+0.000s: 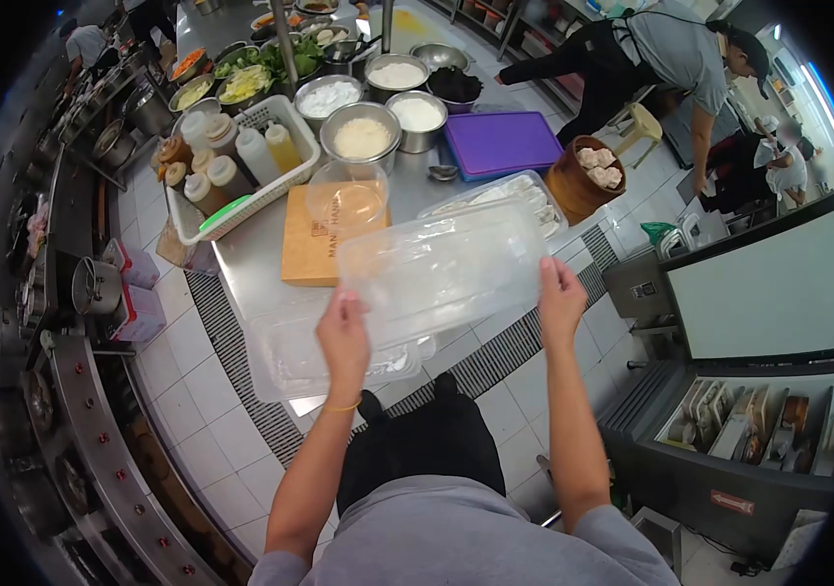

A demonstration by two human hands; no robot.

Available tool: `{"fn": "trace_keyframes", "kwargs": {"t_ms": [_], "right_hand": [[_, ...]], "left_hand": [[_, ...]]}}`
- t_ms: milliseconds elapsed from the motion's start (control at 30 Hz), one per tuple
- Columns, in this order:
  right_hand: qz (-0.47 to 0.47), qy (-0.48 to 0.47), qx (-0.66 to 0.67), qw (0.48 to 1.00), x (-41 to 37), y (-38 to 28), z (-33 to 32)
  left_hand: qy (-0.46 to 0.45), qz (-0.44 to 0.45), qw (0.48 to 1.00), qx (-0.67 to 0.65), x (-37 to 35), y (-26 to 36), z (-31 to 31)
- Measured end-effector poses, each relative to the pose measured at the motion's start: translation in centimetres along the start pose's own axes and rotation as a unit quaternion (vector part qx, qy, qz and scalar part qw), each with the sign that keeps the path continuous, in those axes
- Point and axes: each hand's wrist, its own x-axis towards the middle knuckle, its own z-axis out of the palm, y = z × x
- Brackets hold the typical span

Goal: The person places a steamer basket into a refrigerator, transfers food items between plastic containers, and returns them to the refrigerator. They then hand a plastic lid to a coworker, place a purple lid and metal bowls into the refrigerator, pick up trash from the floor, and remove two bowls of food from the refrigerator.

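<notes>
Between both hands I hold a translucent rectangular plastic lid (446, 269), tilted over the front of the steel table. My left hand (344, 327) pinches its near left corner, and my right hand (562, 293) grips its right end. Below, near my left hand, lies a clear plastic container (290, 366), partly covered by my left arm and the lid. Just beyond the lid sits another clear container (556, 220) with whitish pieces inside. Behind my left hand is a brown box (305, 259) with a clear round bowl (351, 195) on top.
A white basket of squeeze bottles (285, 176) stands at the table's left, beside steel bowls of white powder (329, 95). Right of them are a purple lid (505, 142) and a wooden bucket (573, 186) with pale lumps. A co-worker (671, 59) bends at far right, near an open fridge (769, 420).
</notes>
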Motion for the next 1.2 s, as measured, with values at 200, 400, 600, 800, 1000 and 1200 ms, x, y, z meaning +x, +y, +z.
{"fn": "trace_keyframes", "kwargs": {"t_ms": [200, 400, 600, 800, 1000, 1200], "right_hand": [[0.036, 0.027, 0.056, 0.997, 13.7, 7.3, -0.4], [0.015, 0.121, -0.043, 0.992, 17.2, 11.8, 1.5], [0.127, -0.01, 0.084, 0.988, 18.5, 11.9, 1.7], [0.111, -0.083, 0.113, 0.984, 18.5, 11.0, 0.4], [0.162, -0.105, 0.128, 0.973, 14.3, 11.5, -3.2], [0.152, -0.087, 0.084, 0.981, 8.2, 11.5, -10.7]], "left_hand": [[-0.046, 0.054, 0.992, 0.104, 2.7, 0.1, 12.5], [0.039, 0.109, 0.955, 0.273, 2.9, -1.8, 17.3], [-0.086, -0.068, 0.976, 0.186, 5.6, -3.7, 16.4], [-0.097, -0.074, 0.97, 0.212, 5.1, -2.7, 15.5], [-0.059, -0.105, 0.984, -0.131, 2.3, -1.5, 15.1], [-0.159, -0.239, 0.922, -0.26, -4.1, 2.0, 12.1]]}}
